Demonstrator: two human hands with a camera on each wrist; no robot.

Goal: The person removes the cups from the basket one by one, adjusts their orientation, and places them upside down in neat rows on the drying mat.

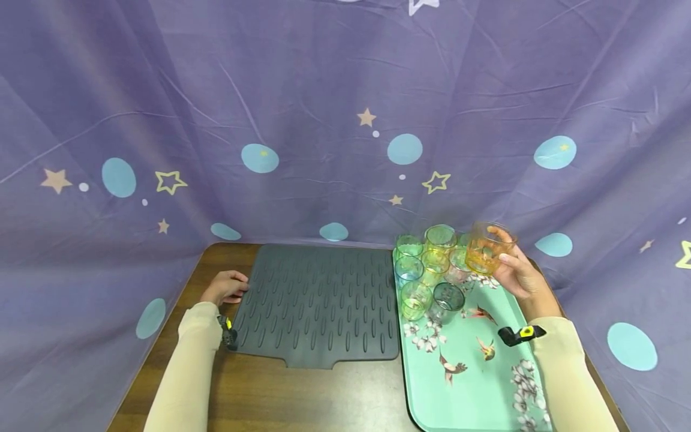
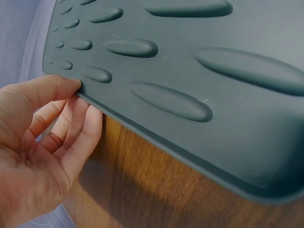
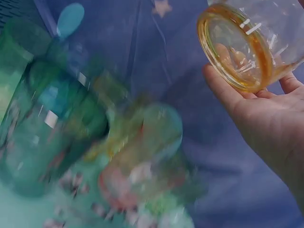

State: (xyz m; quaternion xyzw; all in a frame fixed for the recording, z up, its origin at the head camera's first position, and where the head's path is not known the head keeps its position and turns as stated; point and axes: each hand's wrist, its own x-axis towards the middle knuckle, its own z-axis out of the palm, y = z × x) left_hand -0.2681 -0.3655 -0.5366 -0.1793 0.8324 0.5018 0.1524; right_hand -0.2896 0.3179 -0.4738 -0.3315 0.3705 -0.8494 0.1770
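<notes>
My right hand [image 1: 520,273] grips an orange-tinted glass tumbler [image 1: 484,255] above the far right part of a mint-green tray [image 1: 469,384]. In the right wrist view the tumbler [image 3: 237,52] is tilted with its thick base towards the camera. At the left edge of a dark grey ribbed drying mat [image 1: 318,300], my left hand [image 1: 228,287] pinches the rim. The left wrist view shows the thumb on top of the mat [image 2: 166,71] and the other fingers at and below its edge. Several tinted tumblers stand together on the tray, among them a dark grey one [image 1: 447,300].
Also in the tray's far left corner are a blue tumbler [image 1: 408,271] and a green one [image 1: 415,300]. The mat and tray lie side by side on a brown wooden table [image 1: 302,396]. A purple patterned curtain [image 1: 324,90] hangs behind and at both sides.
</notes>
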